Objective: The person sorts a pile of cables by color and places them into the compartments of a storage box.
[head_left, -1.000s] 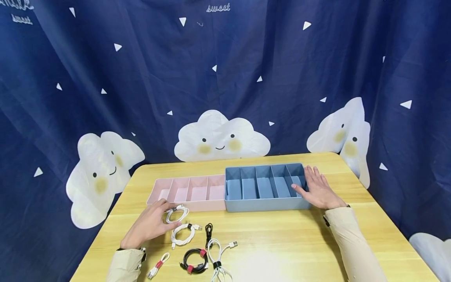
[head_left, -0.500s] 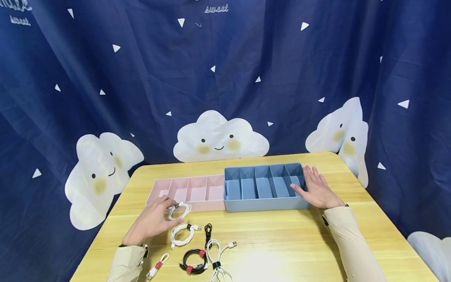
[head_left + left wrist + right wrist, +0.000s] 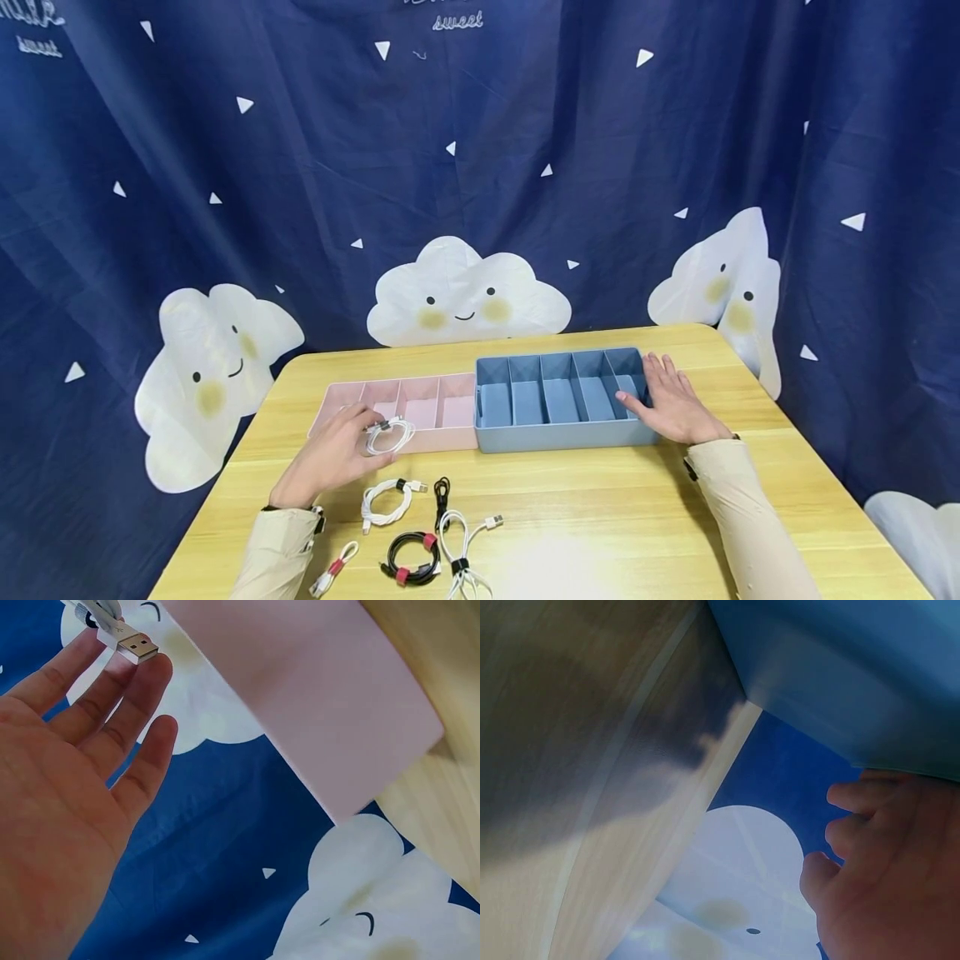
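Note:
My left hand [image 3: 330, 457] pinches a coiled white USB cable [image 3: 409, 431] with a black tie between thumb and fingers. It hangs in front of the pink divided box [image 3: 442, 440], near the rim of its left compartments. In the left wrist view the cable's metal USB plug [image 3: 136, 645] shows at the fingertips; the thumb is out of sight. At the right end of the blue divided box [image 3: 562, 438], my right hand [image 3: 678, 408] rests with straight fingers along the outside and the thumb over the rim. The right wrist view shows those fingers [image 3: 855, 795] beside the blue wall.
On the wooden table [image 3: 600, 508] lie another coiled white cable [image 3: 384, 520], a small black cable [image 3: 442, 493], a black coil with red ties [image 3: 392, 553], a white cable with a black tie [image 3: 461, 565] and a short white cable with a red tie [image 3: 335, 567]. The two boxes stand end to end.
The left hand has lifted the white USB cable off the table and carried it up and slightly right toward the pink box. My right hand stays on the blue box.

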Tool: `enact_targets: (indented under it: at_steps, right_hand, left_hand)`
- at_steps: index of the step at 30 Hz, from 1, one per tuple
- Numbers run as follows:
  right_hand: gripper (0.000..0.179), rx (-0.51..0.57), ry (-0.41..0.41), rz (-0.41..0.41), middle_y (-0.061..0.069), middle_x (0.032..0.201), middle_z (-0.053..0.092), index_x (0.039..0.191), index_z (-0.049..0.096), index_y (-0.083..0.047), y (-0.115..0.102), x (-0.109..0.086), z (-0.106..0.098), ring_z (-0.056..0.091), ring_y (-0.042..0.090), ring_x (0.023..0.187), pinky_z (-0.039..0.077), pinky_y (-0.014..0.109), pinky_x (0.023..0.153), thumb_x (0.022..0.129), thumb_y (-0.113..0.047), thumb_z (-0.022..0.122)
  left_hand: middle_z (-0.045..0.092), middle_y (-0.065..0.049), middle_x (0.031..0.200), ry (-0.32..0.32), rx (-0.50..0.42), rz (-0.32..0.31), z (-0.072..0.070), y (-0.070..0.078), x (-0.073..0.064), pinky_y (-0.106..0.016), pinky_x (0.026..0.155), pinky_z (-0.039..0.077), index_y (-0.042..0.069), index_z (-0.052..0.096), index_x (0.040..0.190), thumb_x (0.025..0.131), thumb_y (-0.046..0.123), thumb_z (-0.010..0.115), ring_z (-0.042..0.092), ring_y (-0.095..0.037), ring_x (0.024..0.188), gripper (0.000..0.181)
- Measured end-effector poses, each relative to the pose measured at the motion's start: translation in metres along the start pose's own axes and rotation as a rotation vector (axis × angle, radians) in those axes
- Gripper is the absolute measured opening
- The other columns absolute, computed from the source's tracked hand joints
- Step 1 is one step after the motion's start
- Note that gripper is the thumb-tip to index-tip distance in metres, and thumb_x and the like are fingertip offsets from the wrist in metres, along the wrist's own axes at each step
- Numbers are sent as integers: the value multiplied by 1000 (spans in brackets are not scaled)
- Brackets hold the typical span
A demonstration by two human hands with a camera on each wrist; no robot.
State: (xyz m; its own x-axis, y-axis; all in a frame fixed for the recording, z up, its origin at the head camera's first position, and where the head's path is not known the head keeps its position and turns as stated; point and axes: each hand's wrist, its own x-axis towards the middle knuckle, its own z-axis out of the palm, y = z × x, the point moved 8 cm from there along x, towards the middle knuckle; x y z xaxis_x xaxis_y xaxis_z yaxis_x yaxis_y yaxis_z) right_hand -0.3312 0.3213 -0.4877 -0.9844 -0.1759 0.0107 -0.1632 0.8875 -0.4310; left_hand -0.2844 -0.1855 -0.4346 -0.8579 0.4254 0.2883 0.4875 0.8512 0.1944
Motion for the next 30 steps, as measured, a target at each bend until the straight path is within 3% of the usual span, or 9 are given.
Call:
enact_targets:
  at_steps: [12, 22, 30]
  right_hand:
    - [104, 2, 0, 0, 33, 169, 3, 161, 6, 11, 0, 0, 1, -5, 52, 158, 1, 69, 125, 101, -66, 43]
    - [104, 5, 3, 1, 34, 169, 3, 161, 7, 11, 1, 0, 0, -5, 52, 158, 1, 69, 125, 101, -66, 44]
    - [104, -5, 8, -1, 33, 169, 4, 161, 6, 10, 2, 1, 0, -4, 52, 158, 2, 70, 125, 101, -66, 44]
  left_hand:
    - [65, 1, 109, -29, -49, -2, 3, 6, 14, -45, 93, 53, 14, 71, 114, 79, 49, 85, 64, -21, 103, 51]
    - [65, 2, 105, -31, -46, 7, 2, 10, 24, -43, 89, 54, 17, 70, 114, 80, 53, 83, 63, -20, 99, 52]
    - [69, -1, 114, -37, -39, -4, 4, 12, 31, -47, 95, 55, 17, 72, 116, 80, 58, 81, 66, -22, 107, 56]
